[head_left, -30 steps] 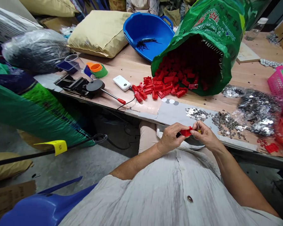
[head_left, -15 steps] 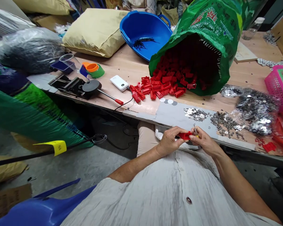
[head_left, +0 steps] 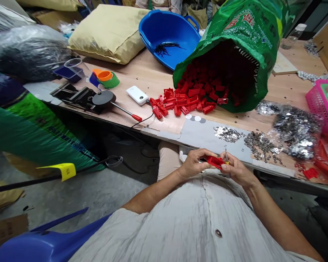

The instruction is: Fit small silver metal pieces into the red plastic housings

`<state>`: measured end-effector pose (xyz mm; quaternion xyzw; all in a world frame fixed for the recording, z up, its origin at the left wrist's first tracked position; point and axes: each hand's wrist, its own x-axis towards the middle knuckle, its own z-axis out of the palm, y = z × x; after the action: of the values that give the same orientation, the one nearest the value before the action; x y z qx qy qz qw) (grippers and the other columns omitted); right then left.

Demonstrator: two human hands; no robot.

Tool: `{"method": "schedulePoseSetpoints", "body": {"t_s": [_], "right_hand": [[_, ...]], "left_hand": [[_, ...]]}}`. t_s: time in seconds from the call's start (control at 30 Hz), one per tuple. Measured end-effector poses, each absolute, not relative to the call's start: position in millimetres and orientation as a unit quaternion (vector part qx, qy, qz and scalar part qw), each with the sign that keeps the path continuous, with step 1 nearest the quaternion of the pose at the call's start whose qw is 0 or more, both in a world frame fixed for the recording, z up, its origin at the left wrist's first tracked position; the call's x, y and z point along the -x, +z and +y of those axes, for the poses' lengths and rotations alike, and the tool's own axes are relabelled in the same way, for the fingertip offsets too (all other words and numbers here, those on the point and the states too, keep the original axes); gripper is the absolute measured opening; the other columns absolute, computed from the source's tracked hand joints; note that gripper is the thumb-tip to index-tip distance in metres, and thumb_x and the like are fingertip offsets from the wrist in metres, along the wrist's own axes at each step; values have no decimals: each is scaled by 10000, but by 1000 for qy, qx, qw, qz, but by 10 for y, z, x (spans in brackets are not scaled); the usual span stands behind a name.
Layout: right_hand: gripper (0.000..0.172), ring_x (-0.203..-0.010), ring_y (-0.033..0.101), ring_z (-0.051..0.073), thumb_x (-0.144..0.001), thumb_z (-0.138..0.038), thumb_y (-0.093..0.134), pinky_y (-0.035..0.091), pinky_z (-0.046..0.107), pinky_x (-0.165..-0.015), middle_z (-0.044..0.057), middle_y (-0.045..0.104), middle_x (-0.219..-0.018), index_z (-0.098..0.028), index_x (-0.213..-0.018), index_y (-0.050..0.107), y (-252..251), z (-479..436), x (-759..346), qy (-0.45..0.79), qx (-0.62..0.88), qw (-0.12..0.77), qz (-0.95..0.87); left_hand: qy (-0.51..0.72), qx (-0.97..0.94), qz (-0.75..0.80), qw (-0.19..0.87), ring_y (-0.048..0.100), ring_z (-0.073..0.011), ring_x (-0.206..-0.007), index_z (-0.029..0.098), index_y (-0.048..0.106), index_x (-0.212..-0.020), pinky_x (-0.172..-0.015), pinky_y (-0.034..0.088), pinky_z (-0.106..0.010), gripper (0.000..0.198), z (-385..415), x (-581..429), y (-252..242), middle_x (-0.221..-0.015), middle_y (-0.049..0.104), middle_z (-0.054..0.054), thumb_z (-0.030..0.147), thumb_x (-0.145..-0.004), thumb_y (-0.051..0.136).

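My left hand [head_left: 194,163] is closed on the left end of a red plastic part [head_left: 215,162], just off the table's front edge. Between the fingers of my right hand [head_left: 237,170] is a small tool [head_left: 226,157] with a yellow handle and a thin metal shaft pointing up. Its fingertips are close to the part's right end. A silvery pile of small metal pieces [head_left: 227,134] lies on a grey sheet [head_left: 198,131] beyond my hands, and a darker pile [head_left: 262,145] lies to its right.
A green sack [head_left: 243,32] spills red parts [head_left: 190,98] onto the table. Behind stand a blue basin [head_left: 164,32] and a tan bag [head_left: 109,31]. At left is a black lever device [head_left: 84,97]; at right, a pink basket [head_left: 321,105] and clear bags of metal pieces [head_left: 297,127].
The red part has tilted and shows more of its open inside. More of the tool's yellow handle is visible, and the view has shifted slightly.
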<state>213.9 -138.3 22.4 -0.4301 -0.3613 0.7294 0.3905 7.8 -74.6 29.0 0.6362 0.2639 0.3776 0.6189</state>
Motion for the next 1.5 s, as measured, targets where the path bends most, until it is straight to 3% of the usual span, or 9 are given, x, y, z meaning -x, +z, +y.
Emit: {"method": "schedulePoseSetpoints", "body": {"t_s": [0.1,0.17,0.3,0.43,0.63,0.9,1.07,1.27,1.5], "right_hand": [[410,-553,371,85,-796,-518,705,281,224,-501,-41,506,-766,-253,-1028,495,276,-1277,-2181,698,450,359,-427],[372,-605,455,112,-845,-518,639,358,250,-550,8,608,-877,-250,-1081,537,333,-1144,-2261,622,498,333,-504],[153,-807,585,205,-894,-348,568,442,360,-765,62,674,-990,-233,-974,631,372,-841,-2467,261,662,288,-642],[135,-917,614,247,-890,-276,546,454,382,-820,77,677,-997,-225,-959,650,276,-655,-2578,129,671,208,-700],[85,-862,612,239,-881,-272,546,450,356,-766,67,670,-922,-226,-864,615,216,-589,-2571,113,680,175,-703],[120,-746,620,214,-871,-305,547,444,334,-715,54,693,-869,-223,-944,595,265,-671,-2586,143,701,275,-642],[165,-770,637,201,-875,-350,572,463,329,-728,54,716,-925,-221,-947,645,347,-753,-2552,211,675,335,-622],[162,-671,590,160,-894,-377,585,461,290,-634,24,674,-808,-229,-906,648,528,-995,-2234,310,610,374,-626],[118,-760,615,190,-931,-321,549,477,331,-691,42,667,-856,-247,-900,636,598,-1059,-2037,267,555,381,-690]], "left_hand": [[386,-547,256,697,667,-148,-819,139,696,-947,-796,520,-260,364,-709,-80,218,-899,714,-52,280,-652,856],[387,-488,257,739,662,-145,-831,141,678,-952,-805,515,-265,383,-691,-87,187,-903,704,-41,257,-638,865],[406,-390,273,780,658,-142,-817,147,647,-973,-776,516,-268,399,-667,-90,169,-891,691,-31,252,-651,859],[404,-328,264,812,689,-190,-835,156,617,-1001,-801,563,-374,435,-661,-79,203,-935,685,-41,270,-656,856],[399,-307,259,824,700,-214,-851,158,615,-1054,-789,592,-419,432,-659,-63,260,-942,676,-47,249,-690,829],[403,-301,255,826,695,-221,-930,216,615,-1226,-815,574,-384,518,-639,-95,242,-968,672,-44,253,-738,784],[400,-304,261,824,696,-203,-929,215,617,-1253,-849,555,-365,533,-641,-125,266,-980,685,-49,286,-751,779],[399,-310,288,813,685,-152,-812,205,632,-1246,-777,550,-301,569,-639,-171,305,-910,690,-33,320,-719,811],[400,-325,287,807,632,-100,-749,216,642,-1256,-757,537,-278,572,-653,-213,338,-876,662,-2,323,-719,806]]}}
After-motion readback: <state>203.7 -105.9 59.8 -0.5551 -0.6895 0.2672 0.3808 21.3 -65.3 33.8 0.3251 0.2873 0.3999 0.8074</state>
